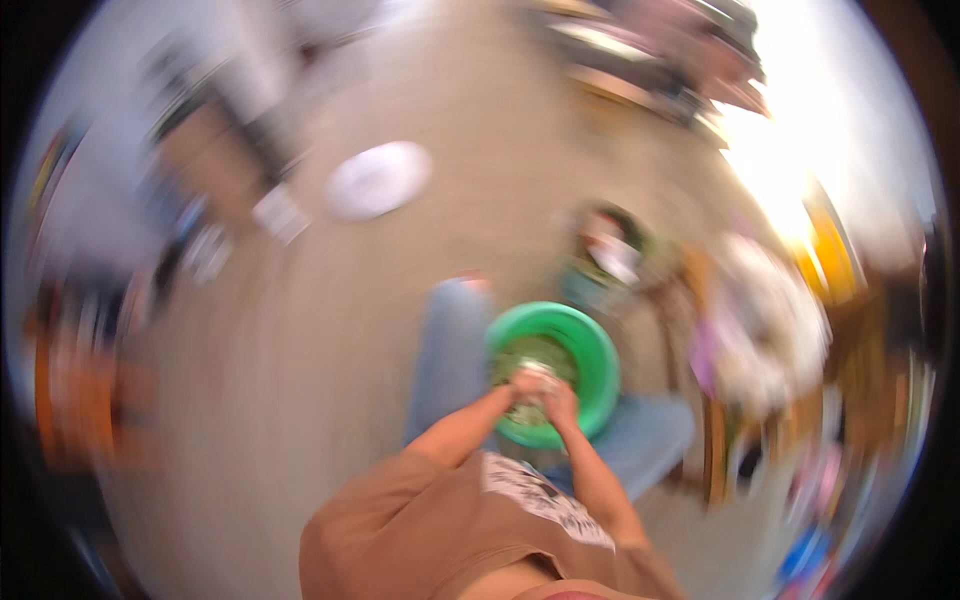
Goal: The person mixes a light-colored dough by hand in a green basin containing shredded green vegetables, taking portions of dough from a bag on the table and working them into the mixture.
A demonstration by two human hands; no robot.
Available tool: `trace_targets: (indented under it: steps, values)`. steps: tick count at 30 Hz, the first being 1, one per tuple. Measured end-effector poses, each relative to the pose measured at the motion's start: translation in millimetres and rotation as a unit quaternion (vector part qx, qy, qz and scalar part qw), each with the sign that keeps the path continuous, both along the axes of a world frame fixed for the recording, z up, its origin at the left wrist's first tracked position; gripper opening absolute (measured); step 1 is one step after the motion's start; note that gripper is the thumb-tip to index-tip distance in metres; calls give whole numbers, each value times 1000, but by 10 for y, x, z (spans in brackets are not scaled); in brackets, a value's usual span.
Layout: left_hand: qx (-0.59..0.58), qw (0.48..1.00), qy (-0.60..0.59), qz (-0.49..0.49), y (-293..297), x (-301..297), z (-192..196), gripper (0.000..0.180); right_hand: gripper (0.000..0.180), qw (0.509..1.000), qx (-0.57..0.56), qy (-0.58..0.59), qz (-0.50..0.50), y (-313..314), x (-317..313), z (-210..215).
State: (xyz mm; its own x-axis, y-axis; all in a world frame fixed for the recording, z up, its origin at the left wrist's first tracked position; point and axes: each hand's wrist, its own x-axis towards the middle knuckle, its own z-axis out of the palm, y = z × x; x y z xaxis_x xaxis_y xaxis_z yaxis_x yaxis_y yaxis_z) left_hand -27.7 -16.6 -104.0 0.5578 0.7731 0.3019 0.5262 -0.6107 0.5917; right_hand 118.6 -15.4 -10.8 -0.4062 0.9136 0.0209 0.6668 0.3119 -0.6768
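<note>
Two bare hands meet inside one round, smooth green basin [602, 372], which looks plastic and sits between the person's two bent legs in blue jeans [450, 340]. The left hand [523, 383] and the right hand [561, 402] press together near the basin's middle, with one pale, whitish lump [538, 367] at their fingers; blur hides the fingers, so one cannot tell whether either hand is closed around it. Around them lies a loose mass of green bits [540, 348], coarse and uneven, too many and too smeared to count.

Just beyond the basin stands one rounded bucket [592, 288], dull blue-green, with white and reddish contents. Farther off, one flat white oval disc [380, 180] lies on the smooth, tan floor [290, 350]. To the right bulges one crumpled, whitish bundle [770, 320].
</note>
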Motion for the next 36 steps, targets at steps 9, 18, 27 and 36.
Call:
trace_targets:
  steps: [9,18,27,36]
  values:
    - [-478,789,-333,197,203,619,448,21,58,875,-468,123,4,109,452,120]
    - [-464,779,-334,258,158,286,421,20,52,907,-378,107,153,223,348,83]
    - [-448,787,-341,252,281,301,518,20,38,984,-76,5,161,63,297,146]
    - [-464,785,-333,239,116,474,290,20,41,985,-4,-79,151,-155,230,242]
